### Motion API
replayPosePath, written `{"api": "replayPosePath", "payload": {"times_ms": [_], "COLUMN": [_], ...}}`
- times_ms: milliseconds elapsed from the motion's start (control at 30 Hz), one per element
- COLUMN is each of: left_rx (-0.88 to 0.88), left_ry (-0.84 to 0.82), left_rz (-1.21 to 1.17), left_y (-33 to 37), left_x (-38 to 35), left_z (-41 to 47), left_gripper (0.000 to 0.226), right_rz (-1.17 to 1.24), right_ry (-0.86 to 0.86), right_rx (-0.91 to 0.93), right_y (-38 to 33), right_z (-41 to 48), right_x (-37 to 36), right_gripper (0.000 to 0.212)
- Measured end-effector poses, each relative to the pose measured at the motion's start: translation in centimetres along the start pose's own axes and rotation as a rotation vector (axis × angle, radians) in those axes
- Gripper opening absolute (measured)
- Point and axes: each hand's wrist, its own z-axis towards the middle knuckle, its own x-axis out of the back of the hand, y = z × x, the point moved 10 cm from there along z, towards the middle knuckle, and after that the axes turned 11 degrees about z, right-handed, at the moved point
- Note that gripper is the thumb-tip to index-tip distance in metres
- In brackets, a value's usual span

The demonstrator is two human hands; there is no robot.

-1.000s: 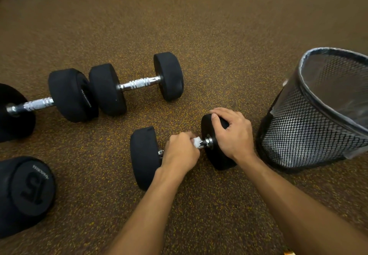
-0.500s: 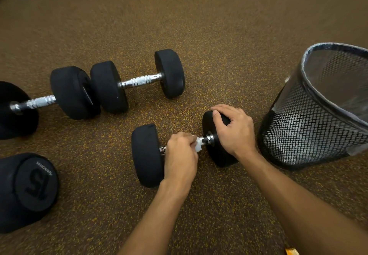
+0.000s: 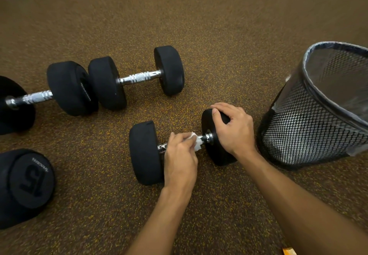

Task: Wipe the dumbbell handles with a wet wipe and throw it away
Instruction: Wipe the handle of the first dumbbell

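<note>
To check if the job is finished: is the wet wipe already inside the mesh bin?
No, the left hand holds the wet wipe wrapped on the handle of the near dumbbell, outside the mesh bin.

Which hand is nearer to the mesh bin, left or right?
The right. The right hand grips the dumbbell's end weight beside the bin; the left hand holds the wipe on the handle, farther away.
</note>
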Motion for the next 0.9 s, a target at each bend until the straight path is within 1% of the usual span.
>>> {"api": "replayPosePath", "payload": {"times_ms": [100,233,367,467,533,600,667,767,900], "left_rx": [0.014,-0.049,-0.013,-0.048,-0.039,-0.027,-0.088,-0.129,-0.181], "left_ry": [0.030,-0.051,-0.018,-0.062,-0.102,-0.085,-0.038,-0.085,-0.112], "left_rz": [0.053,0.046,0.035,0.105,0.079,0.028,0.069,0.150,0.168], "left_y": [-0.5,-0.2,-0.7,0.1,-0.1,-0.4,0.3,1.5,2.5], "left_x": [0.0,-1.6,-0.3,-1.1,-1.8,-1.3,-0.2,0.6,0.4], "left_z": [-0.1,0.5,-0.2,0.2,0.2,-0.1,-0.5,-0.3,0.4], "left_gripper": [0.016,0.016,0.019,0.024,0.021,0.018,0.019,0.029,0.030], "right_rz": [0.009,0.024,0.031,0.027,0.027,0.028,0.027,0.025,0.020], "right_ry": [0.006,0.014,0.017,0.018,0.015,0.015,0.023,0.023,0.024], "right_rx": [0.001,0.006,0.006,0.005,0.001,0.001,0.007,0.002,0.005], "right_y": [0.1,0.0,0.0,0.0,0.0,0.0,-0.1,0.0,-0.1], "right_z": [0.0,0.1,0.0,0.0,0.0,0.0,-0.1,-0.1,0.0], "right_x": [0.0,0.0,0.1,0.1,0.1,0.1,0.2,0.2,0.2], "right_gripper": [0.042,0.039,0.041,0.039,0.038,0.039,0.039,0.040,0.039]}}
